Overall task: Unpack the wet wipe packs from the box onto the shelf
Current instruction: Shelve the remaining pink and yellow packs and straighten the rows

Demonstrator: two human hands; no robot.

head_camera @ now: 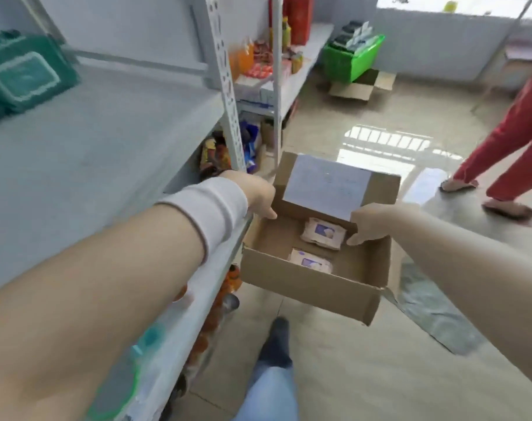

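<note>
two hands on one box (two wipe packs inside)

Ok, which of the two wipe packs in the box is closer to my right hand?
The farther pack, just under the raised flap, beside your right hand. The other pack lies nearer you.

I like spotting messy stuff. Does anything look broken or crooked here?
Yes. The box looks split open at its near right corner, with the cardboard sticking out. Inside, the far pack and the near pack lie crooked, not lined up.
</note>
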